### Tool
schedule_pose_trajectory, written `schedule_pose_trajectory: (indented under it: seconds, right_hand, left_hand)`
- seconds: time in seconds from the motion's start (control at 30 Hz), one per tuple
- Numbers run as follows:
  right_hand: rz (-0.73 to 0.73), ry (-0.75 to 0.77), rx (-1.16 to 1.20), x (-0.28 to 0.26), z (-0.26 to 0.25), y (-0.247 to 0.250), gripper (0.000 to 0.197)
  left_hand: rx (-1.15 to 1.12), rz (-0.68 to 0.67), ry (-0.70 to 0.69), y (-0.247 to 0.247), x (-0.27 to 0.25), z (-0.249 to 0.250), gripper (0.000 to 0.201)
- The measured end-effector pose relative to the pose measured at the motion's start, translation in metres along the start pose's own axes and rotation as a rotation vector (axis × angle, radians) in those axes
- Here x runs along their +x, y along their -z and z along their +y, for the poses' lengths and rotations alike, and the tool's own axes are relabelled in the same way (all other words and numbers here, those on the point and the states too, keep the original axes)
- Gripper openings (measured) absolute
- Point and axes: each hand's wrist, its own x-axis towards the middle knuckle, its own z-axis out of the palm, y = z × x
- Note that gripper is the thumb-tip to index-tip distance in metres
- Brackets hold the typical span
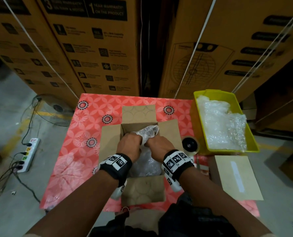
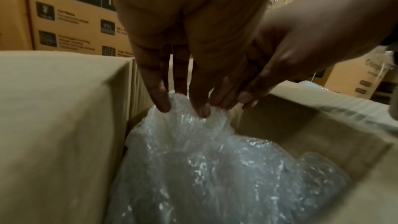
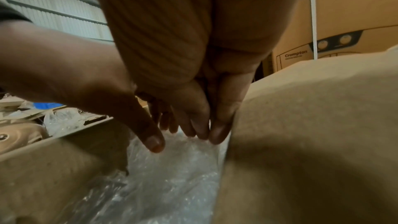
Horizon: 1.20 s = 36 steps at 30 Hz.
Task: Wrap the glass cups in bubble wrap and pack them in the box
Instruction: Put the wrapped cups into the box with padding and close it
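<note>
Reaching into the open brown cardboard box (image 1: 110, 139), the left hand (image 1: 129, 142) and right hand (image 1: 157, 145) meet. Straight fingertips (image 2: 163, 103) of the 2 hands press the clear bubble-wrapped bundle (image 1: 148, 131), grasping nothing.

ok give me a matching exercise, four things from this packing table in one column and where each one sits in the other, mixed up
Things:
1. bubble-wrapped bundle
2. tape roll
3. loose bubble wrap
4. envelope

Places:
A. in the yellow tray
B. flat at the table's near right corner
C. inside the open box, under both hands
D. between the box and the yellow tray

Pairs: 1-C, 2-D, 3-A, 4-B
</note>
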Motion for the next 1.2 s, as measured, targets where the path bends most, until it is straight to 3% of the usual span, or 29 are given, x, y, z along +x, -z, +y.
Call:
schedule_pose_trajectory:
  seconds: [0.13, 0.23, 0.3, 0.37, 0.43, 0.57, 0.63, 0.7, 0.77, 0.83, 0.9, 0.97, 1.03, 1.2]
  right_hand:
    - [0.008, 0.014, 0.128, -0.002, 0.011, 0.005, 0.055]
    - [0.078, 0.038, 0.206, -0.012, 0.023, 0.015, 0.032]
    - [0.203, 0.015, 0.280, -0.020, 0.039, 0.027, 0.025]
    - [0.377, -0.096, 0.326, -0.031, 0.060, 0.039, 0.017]
    - [0.549, -0.252, 0.388, -0.041, 0.088, 0.047, 0.027]
    - [0.816, -0.598, 0.451, -0.067, 0.165, 0.047, 0.023]
    - [0.867, -0.756, 0.446, -0.077, 0.213, 0.038, 0.050]
    - [0.798, -0.931, 0.444, -0.080, 0.251, 0.025, 0.086]
    - [0.692, -0.975, 0.445, -0.080, 0.273, 0.016, 0.114]
    - [0.641, -0.948, 0.430, -0.077, 0.286, 0.009, 0.124]
    - [0.642, -0.914, 0.503, -0.074, 0.294, 0.005, 0.103]
    - [0.665, -0.864, 0.585, -0.076, 0.299, 0.013, 0.054]
    - [0.712, -0.880, 0.633, -0.084, 0.302, 0.026, 0.029]
    - [0.959, -0.936, 0.660, -0.117, 0.300, 0.060, 0.055]
  left_hand:
    - [-0.012, -0.041, 0.054, 0.007, 0.002, 0.001, 0.036]
    - [0.016, -0.023, 0.030, 0.013, 0.001, 0.014, 0.047]
    - [0.007, -0.013, -0.018, 0.020, 0.000, 0.029, 0.046]
    - [-0.059, 0.015, -0.070, 0.029, -0.001, 0.048, 0.041]
    - [-0.154, 0.054, -0.121, 0.037, 0.001, 0.067, 0.036]
    - [-0.244, 0.065, -0.205, 0.045, 0.008, 0.108, 0.049]
    - [-0.283, 0.063, -0.247, 0.044, 0.011, 0.125, 0.050]
    - [-0.304, 0.052, -0.276, 0.043, 0.013, 0.139, 0.046]
    - [-0.316, 0.045, -0.306, 0.040, 0.016, 0.153, 0.042]
    - [-0.323, 0.024, -0.322, 0.038, 0.016, 0.163, 0.041]
    - [-0.324, -0.002, -0.319, 0.033, 0.018, 0.170, 0.041]
    - [-0.320, -0.007, -0.317, 0.029, 0.020, 0.175, 0.042]
    - [-0.325, -0.005, -0.308, 0.026, 0.021, 0.179, 0.041]
    - [-0.362, 0.009, -0.269, 0.025, 0.024, 0.188, 0.040]
